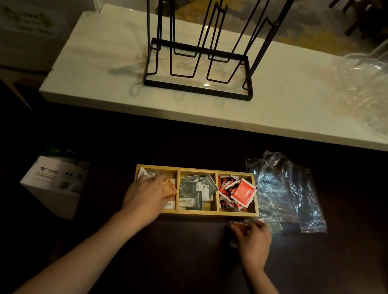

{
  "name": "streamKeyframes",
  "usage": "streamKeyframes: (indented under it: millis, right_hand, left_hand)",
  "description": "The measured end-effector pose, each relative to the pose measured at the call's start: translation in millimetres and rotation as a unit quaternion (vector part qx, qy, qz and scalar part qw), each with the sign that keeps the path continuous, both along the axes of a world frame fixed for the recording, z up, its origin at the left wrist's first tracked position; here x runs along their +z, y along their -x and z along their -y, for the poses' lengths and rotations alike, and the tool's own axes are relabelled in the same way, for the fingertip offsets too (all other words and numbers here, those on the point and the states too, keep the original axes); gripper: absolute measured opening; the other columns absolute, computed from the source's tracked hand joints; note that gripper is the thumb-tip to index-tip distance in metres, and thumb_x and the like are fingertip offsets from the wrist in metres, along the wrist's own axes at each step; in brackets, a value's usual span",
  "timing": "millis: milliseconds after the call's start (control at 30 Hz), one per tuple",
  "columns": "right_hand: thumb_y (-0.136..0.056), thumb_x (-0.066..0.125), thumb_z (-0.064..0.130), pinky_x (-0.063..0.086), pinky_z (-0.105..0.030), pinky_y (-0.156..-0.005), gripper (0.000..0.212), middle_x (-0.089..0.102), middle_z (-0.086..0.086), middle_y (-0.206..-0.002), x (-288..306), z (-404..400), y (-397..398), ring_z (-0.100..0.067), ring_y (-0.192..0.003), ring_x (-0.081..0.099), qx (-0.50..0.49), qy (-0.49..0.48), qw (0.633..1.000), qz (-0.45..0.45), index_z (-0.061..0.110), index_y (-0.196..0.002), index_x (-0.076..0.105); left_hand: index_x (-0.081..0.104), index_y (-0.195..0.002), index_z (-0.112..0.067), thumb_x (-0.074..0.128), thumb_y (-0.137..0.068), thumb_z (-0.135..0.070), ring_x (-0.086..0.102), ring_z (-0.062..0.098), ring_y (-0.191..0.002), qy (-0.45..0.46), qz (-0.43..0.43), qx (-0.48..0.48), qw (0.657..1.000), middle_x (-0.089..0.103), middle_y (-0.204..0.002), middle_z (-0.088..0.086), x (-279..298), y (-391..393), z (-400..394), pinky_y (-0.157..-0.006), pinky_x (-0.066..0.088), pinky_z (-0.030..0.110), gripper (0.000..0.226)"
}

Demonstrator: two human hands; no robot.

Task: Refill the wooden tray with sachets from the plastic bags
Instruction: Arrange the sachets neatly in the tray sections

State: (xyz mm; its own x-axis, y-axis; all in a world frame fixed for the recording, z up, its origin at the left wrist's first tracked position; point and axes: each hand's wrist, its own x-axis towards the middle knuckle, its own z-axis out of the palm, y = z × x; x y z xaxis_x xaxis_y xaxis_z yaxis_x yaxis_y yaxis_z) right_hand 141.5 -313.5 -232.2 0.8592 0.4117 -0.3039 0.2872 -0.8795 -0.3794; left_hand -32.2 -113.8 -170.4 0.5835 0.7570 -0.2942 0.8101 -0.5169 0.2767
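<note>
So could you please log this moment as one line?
left hand: in tray's left section, on sachets | right hand: beside bags, holding a sachet

Wooden tray (193, 213): pale unfinished-looking wood, matt, smooth walls and dividers. Sachets, left compartment (169, 189): orange and white, slight sheen, paper or foil cannot be told. Middle sachets (187, 190): grey-green, matt printed faces. Right sachets (242, 192): red, faintly glossy. Plastic bags (287, 195): clear thin film, crinkled, bright glints on the creases. Dark table (187, 248): matt, smooth, grain not discernible. Upper counter (96, 61): pale stone-like slab, polished, with reflections. Rack (197, 88): thin black metal wire and flat frame, matt. Box (54, 178): white printed cardboard, matt. Clear ribbed stack (387, 80): glossy transparent plastic.
</note>
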Motion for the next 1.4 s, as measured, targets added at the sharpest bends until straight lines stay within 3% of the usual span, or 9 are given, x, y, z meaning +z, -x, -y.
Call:
streamKeyframes:
  millis: [267, 433, 667, 800, 967, 1133, 1200, 1300, 1400]
  right_hand:
    - [-0.080, 0.071, 0.033, 0.047, -0.042, -0.089, 0.032, 0.044, -0.015, -0.121, 0.1, -3.2, 7.1, -0.034, -0.112, 0.044, 0.005, 0.032, 0.999, -0.001, 0.015, -0.106, 0.063]
    - [-0.082, 0.069, 0.031, 0.052, -0.037, -0.071, 0.020, 0.062, -0.001, -0.091, -2.1, -4.0, 3.4, -0.024, -0.090, 0.061, 0.035, -0.010, 0.998, -0.051, 0.019, -0.096, 0.063]
    - [-0.081, 0.072, 0.029, 0.051, -0.028, -0.070, 0.018, 0.063, 0.011, -0.082, 15.1, -14.9, 9.8, -0.009, -0.079, 0.062, 0.062, -0.107, 0.975, -0.187, 0.027, -0.086, 0.055]
    - [-0.076, 0.077, 0.028, 0.055, -0.029, -0.073, 0.029, 0.065, 0.008, -0.090, 33.0, -47.6, 24.7, -0.011, -0.084, 0.065, 0.094, -0.187, 0.948, -0.240, 0.028, -0.094, 0.055]
    - [-0.083, 0.068, 0.022, 0.055, -0.033, -0.085, 0.039, 0.061, 0.009, -0.099, 50.3, -110.8, 48.1, -0.009, -0.093, 0.062, 0.151, -0.259, 0.914, -0.273, 0.014, -0.118, 0.053]
    - [-0.092, 0.058, 0.021, 0.046, -0.013, -0.076, 0.032, 0.063, -0.004, -0.107, 34.3, -155.9, 64.4, -0.009, -0.093, 0.058, 0.229, -0.243, 0.918, -0.214, 0.011, -0.122, 0.053]
    - [-0.092, 0.057, 0.020, 0.049, -0.022, -0.084, 0.034, 0.062, -0.007, -0.114, 26.4, -161.5, 67.5, -0.015, -0.099, 0.060, 0.267, -0.221, 0.925, -0.155, 0.010, -0.125, 0.052]
    - [-0.091, 0.056, 0.013, 0.049, -0.027, -0.086, 0.028, 0.057, -0.008, -0.118, 15.8, -158.6, 65.8, -0.021, -0.103, 0.059, 0.312, -0.199, 0.926, -0.074, 0.013, -0.119, 0.055]
    - [-0.088, 0.059, 0.009, 0.053, -0.028, -0.080, 0.029, 0.052, -0.005, -0.123, 14.4, -148.8, 65.0, -0.021, -0.100, 0.060, 0.344, -0.179, 0.922, -0.003, 0.011, -0.116, 0.058]
  left_hand:
    - [0.045, -0.136, -0.011, 0.047, -0.087, -0.059, 0.058, 0.026, -0.109, -0.163, -0.081, -0.058, 0.982, 0.062, -0.119, 0.009, -21.9, -2.9, 11.4, -0.089, 0.043, 0.038, 0.068]
    - [0.062, -0.120, -0.017, 0.075, -0.071, -0.020, 0.063, 0.030, -0.086, -0.203, -0.050, -0.110, 0.972, 0.067, -0.097, 0.012, -29.6, 5.6, 10.6, -0.074, 0.049, 0.041, 0.050]
    - [0.069, -0.100, -0.018, 0.079, -0.063, -0.012, 0.060, 0.029, -0.078, -0.220, -0.028, -0.142, 0.965, 0.065, -0.083, 0.009, -36.0, 15.2, 9.4, -0.067, 0.048, 0.041, 0.039]
    - [0.071, -0.094, -0.017, 0.083, -0.058, -0.010, 0.062, 0.026, -0.079, -0.205, 0.005, -0.103, 0.973, 0.066, -0.085, 0.006, -30.5, 12.9, 7.4, -0.066, 0.049, 0.038, 0.038]
    - [0.066, -0.107, -0.014, 0.064, -0.081, -0.010, 0.058, 0.025, -0.096, -0.177, 0.137, 0.073, 0.972, 0.063, -0.105, 0.006, -19.8, 18.5, -6.4, -0.079, 0.046, 0.040, 0.026]
    - [0.047, -0.137, -0.018, 0.036, -0.096, -0.038, 0.039, 0.022, -0.132, -0.007, 0.230, 0.076, 0.970, 0.042, -0.146, 0.005, -25.2, 23.9, -14.9, -0.101, 0.035, 0.029, 0.047]
    - [0.035, -0.144, -0.027, 0.023, -0.090, -0.055, 0.027, 0.020, -0.141, 0.016, 0.192, 0.012, 0.981, 0.028, -0.155, 0.000, -30.0, 28.3, -12.0, -0.109, 0.030, 0.033, 0.062]
    - [0.032, -0.146, -0.028, 0.034, -0.085, -0.058, 0.025, 0.022, -0.144, -0.067, 0.074, -0.111, 0.989, 0.028, -0.156, -0.001, -43.6, 37.9, -6.1, -0.114, 0.025, 0.042, 0.067]
    - [0.047, -0.137, -0.028, 0.060, -0.082, -0.049, 0.037, 0.024, -0.138, -0.118, 0.021, -0.138, 0.983, 0.046, -0.146, -0.002, -50.0, 40.5, -2.2, -0.112, 0.030, 0.047, 0.060]
